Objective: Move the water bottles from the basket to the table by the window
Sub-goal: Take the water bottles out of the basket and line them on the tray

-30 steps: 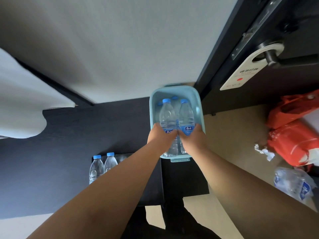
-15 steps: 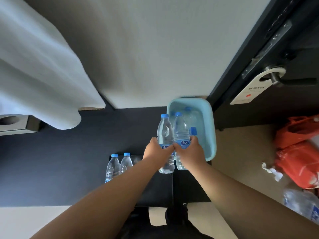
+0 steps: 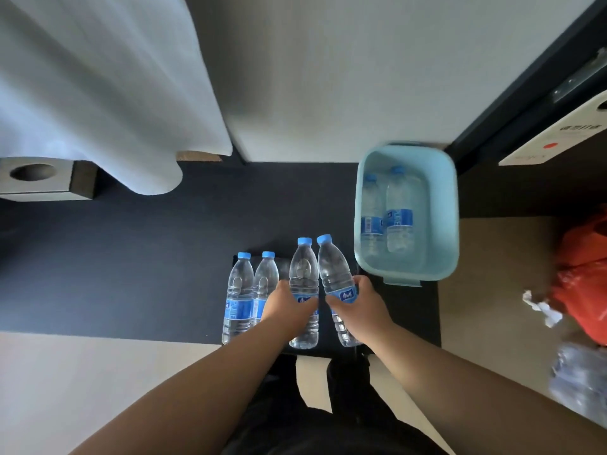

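My left hand (image 3: 289, 307) grips a clear water bottle (image 3: 303, 267) with a blue cap around its label. My right hand (image 3: 358, 305) grips a second such bottle (image 3: 333, 269), tilted slightly left. Both are held close together over the near part of the dark table (image 3: 131, 257). Just left of them two more bottles (image 3: 244, 290) stand upright side by side on the table. The light blue basket (image 3: 450, 224) sits at the table's right end, to the right of my hands, with two bottles (image 3: 399, 205) lying inside it.
A white curtain (image 3: 98, 93) hangs over the table's far left, beside a grey box with a round hole (image 3: 36, 178). A dark door with a hanging sign (image 3: 551, 142) is at the right. Red bags (image 3: 584, 284), crumpled paper and a plastic wrap lie on the floor.
Both hands lifted a bottle each out of the basket and carried them left, next to the two standing bottles. The view has swung left and down.
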The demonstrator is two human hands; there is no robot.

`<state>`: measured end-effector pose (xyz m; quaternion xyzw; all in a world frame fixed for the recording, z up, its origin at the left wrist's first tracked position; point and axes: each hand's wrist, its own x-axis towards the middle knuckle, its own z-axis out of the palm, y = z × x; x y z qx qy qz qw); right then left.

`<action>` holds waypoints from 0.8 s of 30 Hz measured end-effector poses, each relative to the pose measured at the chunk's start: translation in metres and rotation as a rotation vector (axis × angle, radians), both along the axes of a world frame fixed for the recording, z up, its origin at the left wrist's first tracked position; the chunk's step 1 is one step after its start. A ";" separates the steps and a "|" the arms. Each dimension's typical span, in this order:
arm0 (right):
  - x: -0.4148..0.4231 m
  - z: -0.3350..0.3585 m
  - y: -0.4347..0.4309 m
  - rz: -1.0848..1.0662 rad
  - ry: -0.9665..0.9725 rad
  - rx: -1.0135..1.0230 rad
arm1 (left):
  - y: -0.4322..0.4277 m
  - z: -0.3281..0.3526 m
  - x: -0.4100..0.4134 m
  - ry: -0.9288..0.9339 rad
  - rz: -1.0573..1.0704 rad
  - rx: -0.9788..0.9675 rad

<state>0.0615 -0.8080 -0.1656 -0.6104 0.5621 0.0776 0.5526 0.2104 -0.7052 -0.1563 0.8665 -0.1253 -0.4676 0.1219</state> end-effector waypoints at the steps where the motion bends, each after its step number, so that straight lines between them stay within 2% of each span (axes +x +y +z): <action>1: 0.002 -0.005 0.004 -0.005 0.015 0.031 | 0.004 -0.007 0.000 -0.004 0.000 0.013; 11: 0.023 -0.048 0.028 -0.127 0.106 0.181 | 0.010 -0.052 0.004 -0.066 -0.071 0.131; 24: 0.037 -0.073 0.044 -0.118 0.135 0.136 | 0.013 -0.066 0.004 -0.167 -0.182 0.194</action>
